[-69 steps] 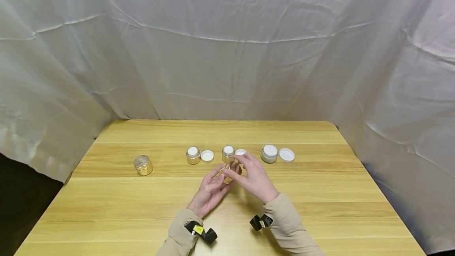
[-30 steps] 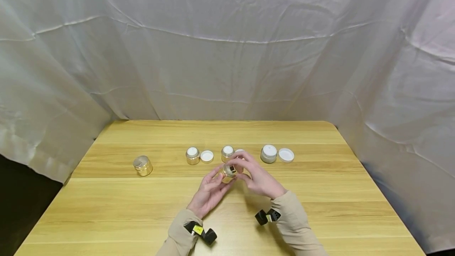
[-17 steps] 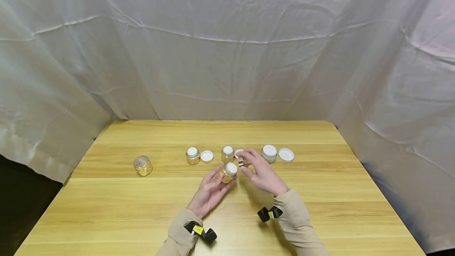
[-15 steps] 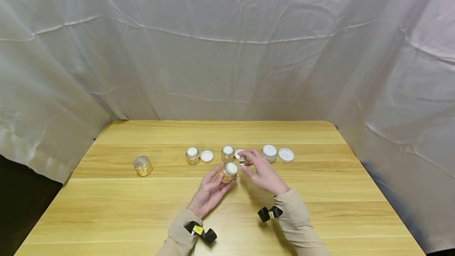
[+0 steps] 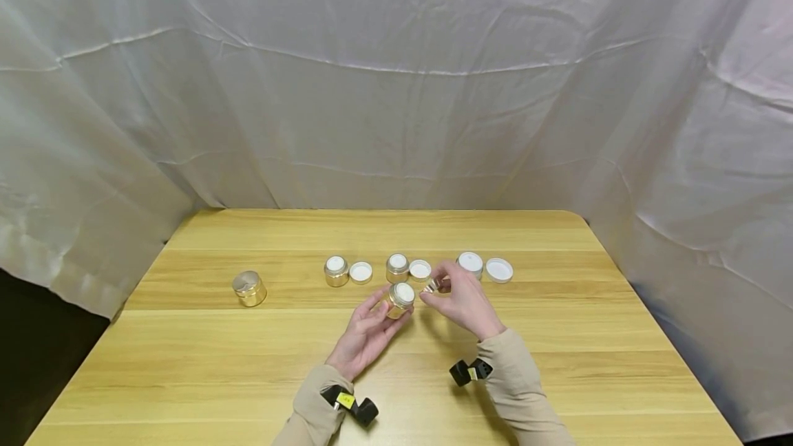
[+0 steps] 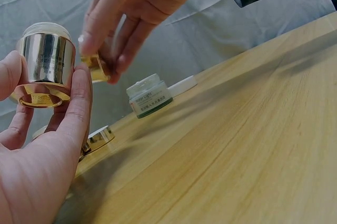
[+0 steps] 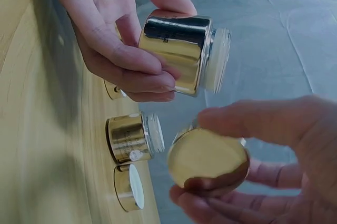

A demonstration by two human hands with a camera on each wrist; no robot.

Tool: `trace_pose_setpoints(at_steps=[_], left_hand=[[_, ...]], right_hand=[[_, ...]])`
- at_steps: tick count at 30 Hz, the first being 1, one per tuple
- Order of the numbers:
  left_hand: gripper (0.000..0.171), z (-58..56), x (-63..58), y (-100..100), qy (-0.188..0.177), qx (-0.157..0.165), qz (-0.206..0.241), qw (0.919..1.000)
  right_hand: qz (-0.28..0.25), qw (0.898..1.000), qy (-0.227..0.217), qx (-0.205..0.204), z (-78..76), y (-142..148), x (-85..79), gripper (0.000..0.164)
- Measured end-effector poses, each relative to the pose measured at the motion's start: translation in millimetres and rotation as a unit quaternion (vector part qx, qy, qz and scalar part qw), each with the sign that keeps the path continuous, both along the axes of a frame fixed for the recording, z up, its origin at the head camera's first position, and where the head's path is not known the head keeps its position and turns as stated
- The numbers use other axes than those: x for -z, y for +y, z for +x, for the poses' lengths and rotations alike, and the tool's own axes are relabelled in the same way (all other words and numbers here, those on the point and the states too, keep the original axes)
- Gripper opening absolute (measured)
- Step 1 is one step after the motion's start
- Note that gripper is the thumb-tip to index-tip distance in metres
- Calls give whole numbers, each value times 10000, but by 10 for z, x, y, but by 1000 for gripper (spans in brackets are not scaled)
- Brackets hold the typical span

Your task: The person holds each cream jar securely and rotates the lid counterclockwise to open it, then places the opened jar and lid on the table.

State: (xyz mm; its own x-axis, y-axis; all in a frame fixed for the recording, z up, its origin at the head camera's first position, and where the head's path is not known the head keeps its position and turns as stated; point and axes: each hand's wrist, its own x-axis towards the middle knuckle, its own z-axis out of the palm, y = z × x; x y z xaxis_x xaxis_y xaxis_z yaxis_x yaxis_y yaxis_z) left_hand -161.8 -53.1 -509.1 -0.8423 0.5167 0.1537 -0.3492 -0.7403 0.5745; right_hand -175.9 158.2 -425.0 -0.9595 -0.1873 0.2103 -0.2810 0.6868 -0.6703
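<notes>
My left hand [image 5: 365,336] grips a gold cosmetic jar [image 7: 176,50] above the table, its threaded glass neck bare and a white disc showing in its mouth [image 5: 404,292]. Just to the right, my right hand [image 5: 464,299] pinches a shiny gold lid [image 7: 208,161] between thumb and fingers. In the right wrist view the lid's smooth gold top faces the camera, apart from the jar. Behind the hands stands another uncapped gold jar [image 5: 397,268], its lid [image 5: 420,270] lying white side up beside it.
Along the back, another uncapped gold jar [image 5: 336,272] has its lid [image 5: 361,272] beside it. At right a frosted jar [image 6: 149,96] stands near its white lid [image 5: 499,270]. A capped gold jar [image 5: 250,289] stands alone at the left. Grey curtains [image 5: 396,122] surround the wooden table.
The right hand has lifted the gold lid off the jar and moved it right, tilting it over. The jar's white mouth has come into view. The left hand has barely moved.
</notes>
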Motion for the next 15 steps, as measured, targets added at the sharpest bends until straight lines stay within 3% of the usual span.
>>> trace_pose_setpoints(at_steps=[7,15], left_hand=[[33,9,-9,3,-83,-36,16,10000],[33,12,-17,4,-104,-50,3,9999]], right_hand=[[-61,9991,-428,33,-12,11,11,35],[627,9966,-538,-75,-46,21,75,14]])
